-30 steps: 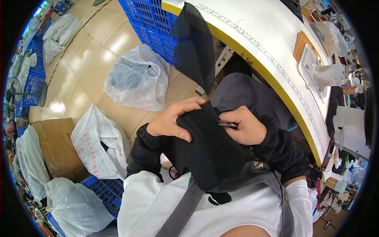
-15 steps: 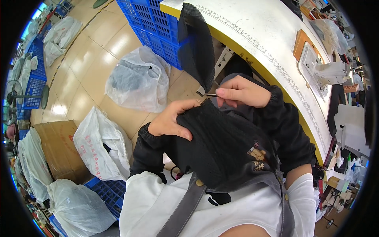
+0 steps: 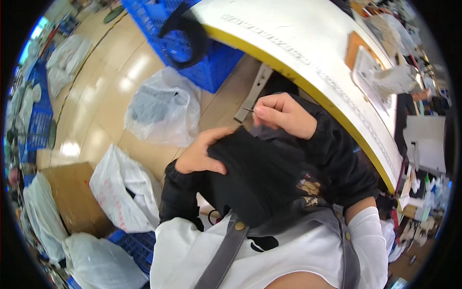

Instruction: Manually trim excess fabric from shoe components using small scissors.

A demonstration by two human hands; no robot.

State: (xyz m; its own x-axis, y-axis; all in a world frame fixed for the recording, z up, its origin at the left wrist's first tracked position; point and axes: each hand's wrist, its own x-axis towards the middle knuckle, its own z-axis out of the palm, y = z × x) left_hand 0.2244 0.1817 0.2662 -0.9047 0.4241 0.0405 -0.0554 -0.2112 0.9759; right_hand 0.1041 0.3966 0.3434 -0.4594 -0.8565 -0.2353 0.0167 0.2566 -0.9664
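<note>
My left hand (image 3: 204, 151) is closed on the edge of a black knit cloth (image 3: 255, 178), thumb on top, fingers mostly hidden beneath it. The cloth spreads over my lap and the grey apron (image 3: 310, 188). In my right hand (image 3: 286, 115), just beyond the cloth's far edge, a slim dark pointed tool (image 3: 248, 110) is pinched between thumb and fingers; only its tip shows. A separate black fabric piece (image 3: 195, 43), curled and smeared by motion, appears in front of the blue crates, apart from both hands.
A white table with a yellow edge (image 3: 288, 72) curves along my right, bearing a sewing machine (image 3: 390, 79). Stacked blue crates (image 3: 216, 67) stand ahead. On the left floor are a clear bag (image 3: 163, 108), a white bag (image 3: 125, 188) and a cardboard box (image 3: 77, 197).
The black fabric piece, which hung by the tool's tip, has shifted left and curled, away from my hands. My right hand has drawn slightly left; the view has tilted a little.
</note>
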